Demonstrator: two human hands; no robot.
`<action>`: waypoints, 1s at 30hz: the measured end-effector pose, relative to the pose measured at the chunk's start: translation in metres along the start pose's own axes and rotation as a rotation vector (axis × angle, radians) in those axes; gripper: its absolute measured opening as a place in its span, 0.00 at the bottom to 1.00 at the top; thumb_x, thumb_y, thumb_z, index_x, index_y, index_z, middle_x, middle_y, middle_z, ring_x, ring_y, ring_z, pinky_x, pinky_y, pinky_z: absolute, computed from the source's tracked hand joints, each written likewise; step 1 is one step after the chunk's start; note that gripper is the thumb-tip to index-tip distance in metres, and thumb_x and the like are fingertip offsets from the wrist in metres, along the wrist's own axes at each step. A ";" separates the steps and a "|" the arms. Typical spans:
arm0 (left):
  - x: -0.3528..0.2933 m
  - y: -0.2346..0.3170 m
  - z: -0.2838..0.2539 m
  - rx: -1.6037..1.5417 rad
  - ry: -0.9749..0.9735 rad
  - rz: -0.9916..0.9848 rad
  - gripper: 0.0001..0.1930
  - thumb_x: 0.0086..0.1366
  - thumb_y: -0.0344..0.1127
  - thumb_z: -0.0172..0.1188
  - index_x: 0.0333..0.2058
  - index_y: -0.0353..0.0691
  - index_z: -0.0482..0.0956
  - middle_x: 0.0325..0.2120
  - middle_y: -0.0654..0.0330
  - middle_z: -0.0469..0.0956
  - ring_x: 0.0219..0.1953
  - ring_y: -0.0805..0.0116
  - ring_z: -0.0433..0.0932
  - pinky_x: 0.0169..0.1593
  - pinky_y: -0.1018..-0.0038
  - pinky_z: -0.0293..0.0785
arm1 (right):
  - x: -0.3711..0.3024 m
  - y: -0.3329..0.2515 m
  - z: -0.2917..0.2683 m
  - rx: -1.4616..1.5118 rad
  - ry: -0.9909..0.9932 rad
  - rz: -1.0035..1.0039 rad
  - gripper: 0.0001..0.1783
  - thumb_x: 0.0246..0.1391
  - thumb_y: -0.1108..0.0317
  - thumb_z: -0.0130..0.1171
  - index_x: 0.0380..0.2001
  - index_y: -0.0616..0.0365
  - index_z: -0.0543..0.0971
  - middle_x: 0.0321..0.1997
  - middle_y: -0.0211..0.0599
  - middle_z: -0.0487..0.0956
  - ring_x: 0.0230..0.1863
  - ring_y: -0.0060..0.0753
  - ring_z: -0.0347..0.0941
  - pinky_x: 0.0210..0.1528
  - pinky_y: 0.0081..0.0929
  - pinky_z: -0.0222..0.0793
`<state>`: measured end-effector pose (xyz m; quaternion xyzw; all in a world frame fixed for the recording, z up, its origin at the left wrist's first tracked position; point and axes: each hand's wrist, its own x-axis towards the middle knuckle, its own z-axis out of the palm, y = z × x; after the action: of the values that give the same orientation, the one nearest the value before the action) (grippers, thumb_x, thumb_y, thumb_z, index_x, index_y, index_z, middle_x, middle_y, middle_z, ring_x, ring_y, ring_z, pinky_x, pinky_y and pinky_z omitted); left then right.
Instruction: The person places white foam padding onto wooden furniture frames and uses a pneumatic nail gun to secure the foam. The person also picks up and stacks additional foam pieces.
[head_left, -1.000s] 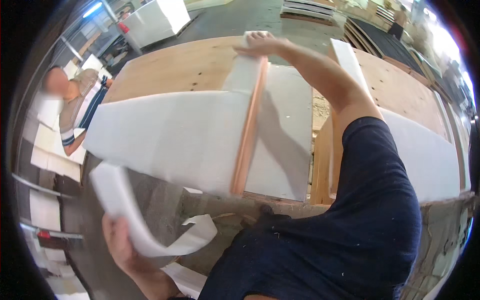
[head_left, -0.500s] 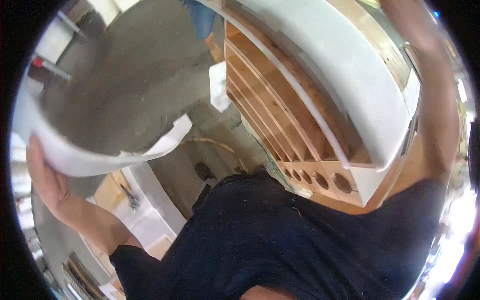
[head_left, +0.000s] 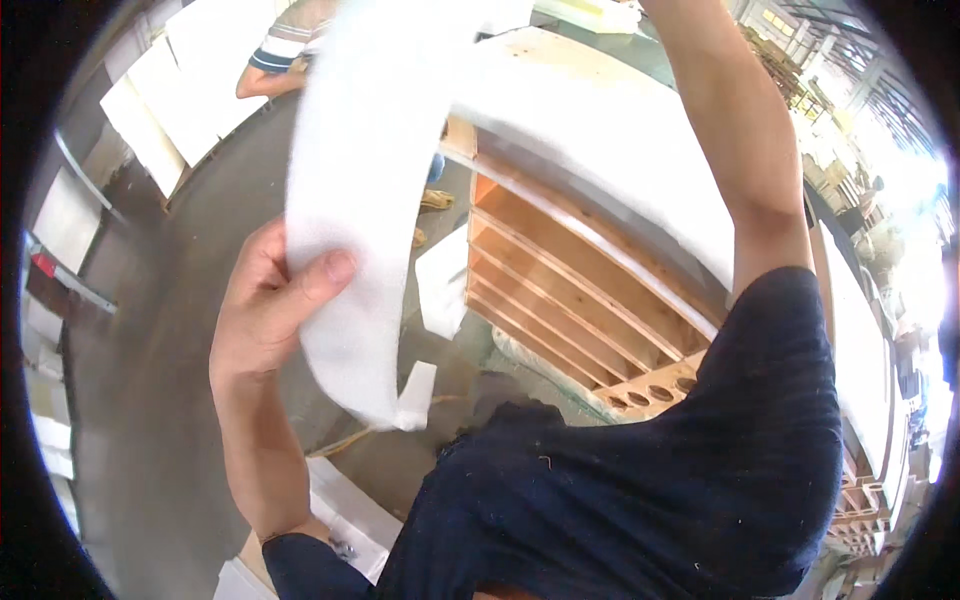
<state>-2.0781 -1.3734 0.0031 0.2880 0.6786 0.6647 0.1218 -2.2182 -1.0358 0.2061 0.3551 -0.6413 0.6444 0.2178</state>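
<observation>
My left hand (head_left: pixel 262 312) grips the edge of a long white strip of soft, foam-like sheet (head_left: pixel 365 180), thumb on its near face and fingers behind. The strip rises from its narrow folded tail past the top edge of the view. My right arm stretches up and forward, and its hand lies beyond the top edge. In front of me stands a wooden frame (head_left: pixel 570 265) with parallel slats and a row of round holes at its near end. White padding (head_left: pixel 600 120) covers the frame's curved upper side.
Another person's arm in a striped sleeve (head_left: pixel 285 55) shows behind the strip at far left. White panels (head_left: pixel 170 90) lean beyond the grey floor. A white piece (head_left: pixel 440 285) lies beside the frame. Low at left is a pale box-like piece (head_left: pixel 350 510). More frames stand at right.
My left hand has moved right and inward, bringing the white strip from the far left to upright before me. My view has shifted, and the other person's arm has come into it.
</observation>
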 end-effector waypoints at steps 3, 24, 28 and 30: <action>0.048 -0.002 -0.018 -0.071 -0.117 -0.073 0.19 0.58 0.37 0.63 0.45 0.33 0.75 0.35 0.63 0.78 0.37 0.78 0.74 0.43 0.79 0.70 | -0.020 0.048 -0.070 -0.128 -0.002 0.180 0.10 0.55 0.72 0.55 0.40 0.62 0.76 0.41 0.38 0.79 0.43 0.32 0.76 0.44 0.33 0.76; 0.328 -0.082 -0.106 -0.147 -0.669 -0.277 0.22 0.64 0.38 0.58 0.52 0.31 0.68 0.41 0.58 0.77 0.41 0.77 0.75 0.45 0.78 0.72 | 0.005 0.341 -0.286 -0.664 0.440 0.847 0.22 0.53 0.54 0.61 0.47 0.53 0.77 0.41 0.28 0.79 0.43 0.24 0.73 0.45 0.29 0.68; 0.363 -0.099 -0.086 -0.305 -0.831 -0.298 0.23 0.64 0.36 0.56 0.54 0.30 0.64 0.45 0.55 0.75 0.44 0.73 0.75 0.48 0.75 0.72 | 0.001 0.349 -0.320 -0.810 0.421 0.963 0.21 0.52 0.53 0.61 0.46 0.52 0.78 0.42 0.27 0.79 0.42 0.25 0.73 0.47 0.32 0.66; 0.377 -0.112 -0.092 -0.399 -0.885 -0.308 0.23 0.64 0.34 0.55 0.54 0.29 0.63 0.45 0.54 0.75 0.45 0.72 0.75 0.48 0.74 0.71 | 0.003 0.362 -0.323 -0.871 0.419 0.999 0.21 0.52 0.54 0.61 0.46 0.51 0.79 0.43 0.27 0.79 0.43 0.25 0.73 0.48 0.32 0.65</action>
<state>-2.4576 -1.2358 -0.0155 0.4096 0.4564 0.5699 0.5469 -2.5442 -0.7493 -0.0105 -0.2341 -0.8726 0.4063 0.1369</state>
